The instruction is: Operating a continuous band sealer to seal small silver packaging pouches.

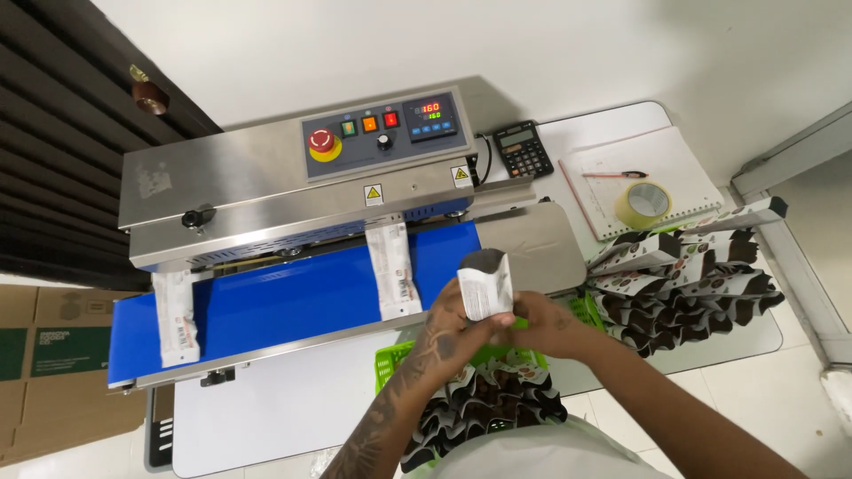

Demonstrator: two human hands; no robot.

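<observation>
Bright even indoor light, soft shadows, sharp focus, wide-angle edge distortion

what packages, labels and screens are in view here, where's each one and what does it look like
Pouch: white, dark-topped, held in both hands.
Two white pouches: flat on the blue belt.
Patterned pouches: brown and white pile at right; more in the green basket.
Digital display: on the sealer's panel, red and green digits.
Warning stickers: yellow triangles on white, sealer front.
Calculator: black, grey screen.
Cardboard box: brown with a green label, left.

pouch (485, 286) base hidden by fingers (479, 330)
</observation>
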